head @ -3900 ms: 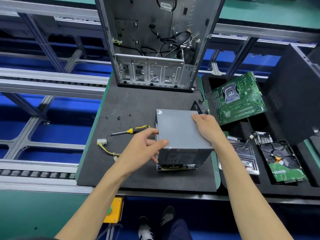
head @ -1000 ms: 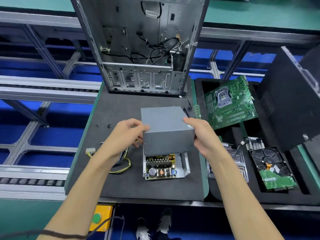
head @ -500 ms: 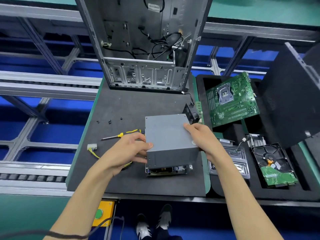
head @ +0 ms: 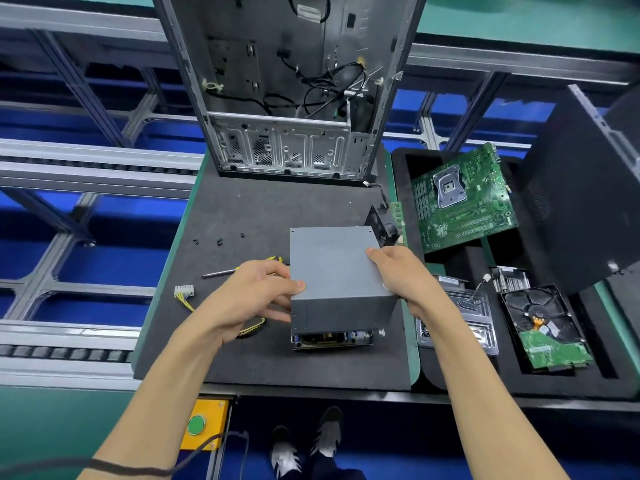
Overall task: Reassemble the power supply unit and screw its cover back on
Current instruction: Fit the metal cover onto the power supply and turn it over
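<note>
Shoes (head: 304, 448) show at the bottom edge beneath the bench (head: 242, 358), beside a yellow box with a green button (head: 204, 424) fixed under its front rail. Both forearms reach up over the dark foam mat toward the power supply unit (head: 332, 337), which sits on the mat near its right edge. Its grey cover (head: 332, 271) is over the unit but not fully seated — a strip of the circuit board and components shows below the cover's front edge. The left hand (head: 256, 296) grips the cover's left side, thumb on the top edge and fingers curled against the side wall; the right hand (head: 398, 275) grips the right side, fingertips on the top face. Under the left wrist lies a loop of yellow and black wires ending in a white connector (head: 184, 291). Just beyond the left hand a yellow-handled screwdriver (head: 228, 271) lies on the mat, and farther back are a few small black screws (head: 219, 241). Right of the mat, a black foam tray (head: 519, 379) holds a hard drive (head: 547, 330), a metal bracket (head: 474, 313) and, farther back, a green motherboard (head: 460, 199). At the far end of the mat stands the open computer case (head: 287, 84) — loose black cables hang inside.
</note>
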Demonstrator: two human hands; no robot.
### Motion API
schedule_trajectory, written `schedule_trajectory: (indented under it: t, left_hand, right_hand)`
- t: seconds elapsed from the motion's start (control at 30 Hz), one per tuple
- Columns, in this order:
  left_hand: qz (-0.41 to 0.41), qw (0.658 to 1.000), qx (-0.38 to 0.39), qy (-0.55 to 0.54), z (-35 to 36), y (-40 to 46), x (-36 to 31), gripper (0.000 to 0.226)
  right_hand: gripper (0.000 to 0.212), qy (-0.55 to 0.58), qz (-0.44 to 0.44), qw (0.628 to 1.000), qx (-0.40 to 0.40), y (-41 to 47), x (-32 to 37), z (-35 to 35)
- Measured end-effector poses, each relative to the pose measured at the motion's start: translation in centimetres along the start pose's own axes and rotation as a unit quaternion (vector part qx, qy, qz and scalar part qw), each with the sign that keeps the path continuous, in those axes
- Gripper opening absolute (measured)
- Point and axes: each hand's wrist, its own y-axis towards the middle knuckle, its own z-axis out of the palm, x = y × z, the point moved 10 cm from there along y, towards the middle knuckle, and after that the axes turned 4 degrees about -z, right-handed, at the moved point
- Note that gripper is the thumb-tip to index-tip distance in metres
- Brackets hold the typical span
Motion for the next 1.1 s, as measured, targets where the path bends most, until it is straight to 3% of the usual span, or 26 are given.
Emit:
schedule_trajectory:
  t: [0.07,0.17,0.3,0.43,0.63,0.8,0.97,1.1]
  left_hand:
    - [-0.001,1.0,-0.003,0.002,0.2,0.0,0.3,0.008]
    - [-0.002,1.0,-0.003,0.006,0.2,0.0,0.4,0.008]
    - [0.003,1.0,-0.002,0.008,0.1,0.0,0.4,0.007]
    - [0.003,1.0,0.006,0.017,0.1,-0.1,1.3,0.006]
    - [0.031,0.999,-0.016,0.018,0.2,-0.3,2.2,0.008]
    - [0.042,0.997,-0.059,-0.024,0.4,-0.1,3.4,0.024]
    - [0.062,0.989,-0.132,-0.024,-0.3,-0.2,3.7,0.02]
    - [0.064,0.987,-0.146,0.003,-0.2,-0.4,4.3,0.021]
  right_hand:
    - [0.025,0.008,-0.008,1.0,-0.002,-0.3,0.0,0.1]
    - [0.035,-0.006,-0.02,1.0,-0.012,-0.3,0.0,0.1]
    - [0.026,-0.011,-0.028,0.999,-0.022,-0.3,0.2,0.0]
    - [0.037,-0.015,-0.031,0.998,-0.046,-0.7,0.3,0.2]
    - [0.035,0.06,-0.032,0.995,-0.074,-1.6,-0.3,0.6]
    - [0.044,0.002,-0.08,0.987,-0.139,-2.6,-0.1,-0.8]
    - [0.038,0.077,-0.024,0.974,-0.21,-3.7,-4.0,-2.5]
    - [0.042,0.142,0.072,0.981,-0.111,-4.1,-8.6,0.5]
